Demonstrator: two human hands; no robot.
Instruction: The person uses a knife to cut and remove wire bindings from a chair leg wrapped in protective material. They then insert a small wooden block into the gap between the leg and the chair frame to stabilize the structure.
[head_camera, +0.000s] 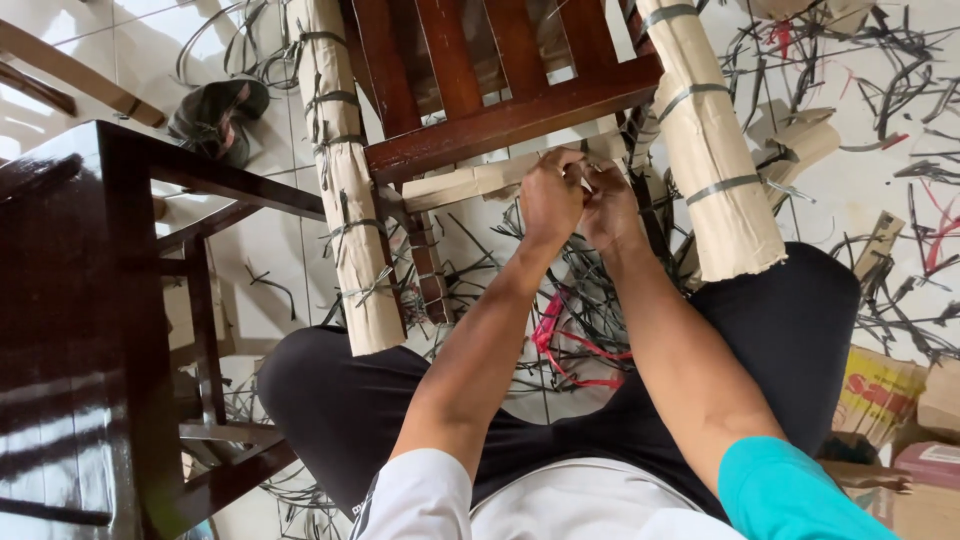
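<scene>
A dark red-brown wooden chair (500, 115) lies tipped in front of me, two of its legs (345, 200) wrapped in brown cardboard and bound with grey straps. My left hand (548, 195) and my right hand (608, 208) are pressed together at a cardboard-wrapped crossbar (465, 183) just under the chair's rail. Both hands have their fingers closed on something small and pale at the wrapping; what it is stays hidden by the fingers. My knees in black trousers (330, 390) sit on either side.
A glossy dark wooden table (70, 330) stands close at the left. Cut grey and black straps (900, 60) and a red strap (570, 350) litter the tiled floor. Cardboard boxes (890, 400) are at the right, a shoe (215, 115) at upper left.
</scene>
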